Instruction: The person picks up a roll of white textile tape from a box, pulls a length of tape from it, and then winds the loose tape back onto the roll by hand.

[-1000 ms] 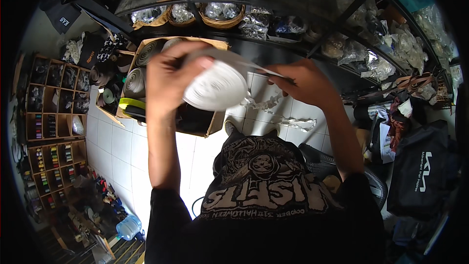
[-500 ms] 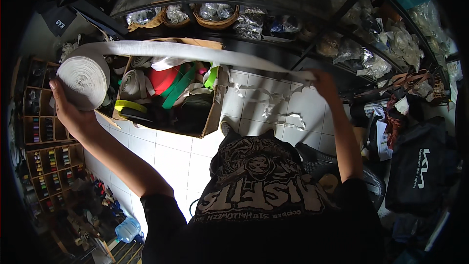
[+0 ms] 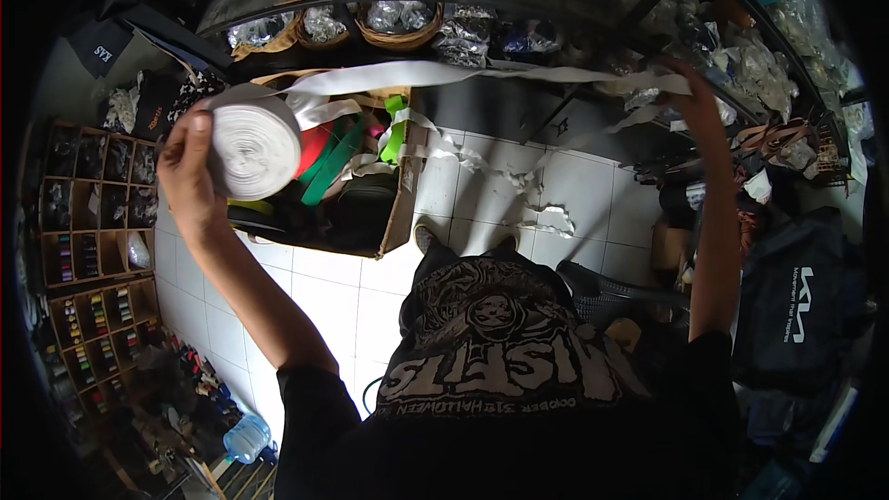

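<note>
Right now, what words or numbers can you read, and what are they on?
I won't copy words, only place them:
Shirt: big pale letters, smaller line.
Black bag, right: white letters, sideways.
Dark cloth, upper left: pale letters.
Black cloth below it: orange letters, blurred.
White roll: none seen.

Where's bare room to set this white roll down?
White tiled floor shows bare between the open brown cardboard box and black printed shirt. Crowded: that box, packed with coloured fabric bands, and tiles under torn white strips.
</note>
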Action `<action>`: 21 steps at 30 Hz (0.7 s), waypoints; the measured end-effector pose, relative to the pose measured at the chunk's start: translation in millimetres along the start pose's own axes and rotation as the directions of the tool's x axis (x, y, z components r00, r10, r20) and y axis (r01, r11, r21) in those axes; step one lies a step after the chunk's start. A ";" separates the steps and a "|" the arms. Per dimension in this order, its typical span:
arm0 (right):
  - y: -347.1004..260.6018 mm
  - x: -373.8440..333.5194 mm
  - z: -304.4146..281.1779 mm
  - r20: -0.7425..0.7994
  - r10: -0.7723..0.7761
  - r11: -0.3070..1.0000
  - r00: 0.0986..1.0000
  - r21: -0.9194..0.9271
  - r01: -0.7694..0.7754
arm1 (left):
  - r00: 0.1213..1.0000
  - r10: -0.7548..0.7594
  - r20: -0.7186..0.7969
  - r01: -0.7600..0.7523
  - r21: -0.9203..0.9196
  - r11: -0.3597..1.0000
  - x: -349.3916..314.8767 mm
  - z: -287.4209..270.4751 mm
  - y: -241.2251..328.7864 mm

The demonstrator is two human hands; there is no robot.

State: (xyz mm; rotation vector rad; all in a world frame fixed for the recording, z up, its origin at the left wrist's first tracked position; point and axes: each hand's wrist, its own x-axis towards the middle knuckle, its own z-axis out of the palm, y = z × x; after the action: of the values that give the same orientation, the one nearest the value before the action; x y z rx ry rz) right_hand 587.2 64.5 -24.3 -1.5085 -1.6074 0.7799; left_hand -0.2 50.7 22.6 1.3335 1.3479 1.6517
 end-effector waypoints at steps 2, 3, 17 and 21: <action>-11.8 -1.2 -23.1 0.113 -0.016 0.963 0.993 -0.265 0.046 | 0.998 -0.008 0.060 0.005 0.050 0.999 -10.0 13.7 6.8; -13.9 -2.6 -25.7 0.201 0.055 0.887 0.978 -0.460 0.045 | 0.995 -0.016 0.094 0.013 0.041 0.999 -14.3 18.3 8.1; -184.5 -23.4 196.6 0.235 -0.608 0.752 0.758 0.477 0.455 | 0.847 0.138 0.514 -0.234 0.126 0.964 -42.4 107.4 65.8; -176.0 -24.8 215.8 0.014 -0.653 0.722 0.757 0.315 0.616 | 0.874 0.160 0.460 -0.251 0.145 0.957 -44.2 105.7 70.3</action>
State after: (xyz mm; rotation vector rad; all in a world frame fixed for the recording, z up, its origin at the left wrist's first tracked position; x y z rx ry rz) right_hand 311.5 37.6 13.4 -0.6155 -1.8459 0.6732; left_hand 122.1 25.0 72.3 1.8975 1.1431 1.2457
